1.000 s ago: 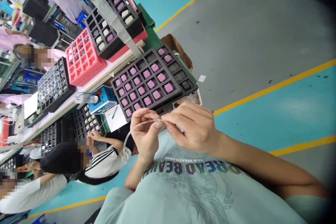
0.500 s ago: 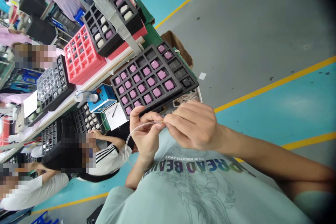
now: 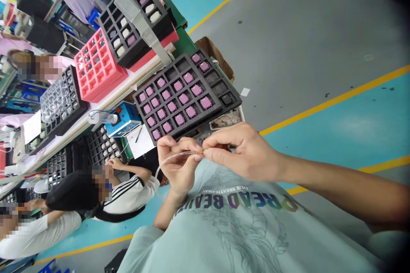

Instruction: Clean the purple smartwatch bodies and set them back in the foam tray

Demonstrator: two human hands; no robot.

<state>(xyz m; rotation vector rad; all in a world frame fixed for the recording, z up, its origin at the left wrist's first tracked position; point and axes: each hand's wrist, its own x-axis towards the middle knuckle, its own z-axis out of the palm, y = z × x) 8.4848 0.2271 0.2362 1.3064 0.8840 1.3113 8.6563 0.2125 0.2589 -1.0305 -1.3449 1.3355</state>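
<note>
My left hand (image 3: 179, 164) pinches a thin clear tube (image 3: 169, 158) near its end, between thumb and fingers. From there the tube bends in a loop down past the wrist. Fingertip to fingertip with it, my right hand (image 3: 245, 151) is closed in a pinch at the tube's tip, where a small brownish-yellow end shows; what exactly that end is, I cannot make out. Both hands are held in front of my light green shirt, just this side of a black foam tray (image 3: 171, 72) with rows of purple square-faced pieces (image 3: 184, 98).
Behind the tray stands a blue box (image 3: 123, 119) beside white paper (image 3: 140, 145). Stacked red trays (image 3: 99, 68) and black trays (image 3: 128, 57) line the bench to the left. A cardboard box (image 3: 218, 57) is beyond the tray. Seated co-workers (image 3: 128, 192) are at the left.
My right hand has turned and its fingers have opened out slightly from a tighter curl, still pinching at the tube's tip. My left hand keeps its hold. The view has shifted slightly.
</note>
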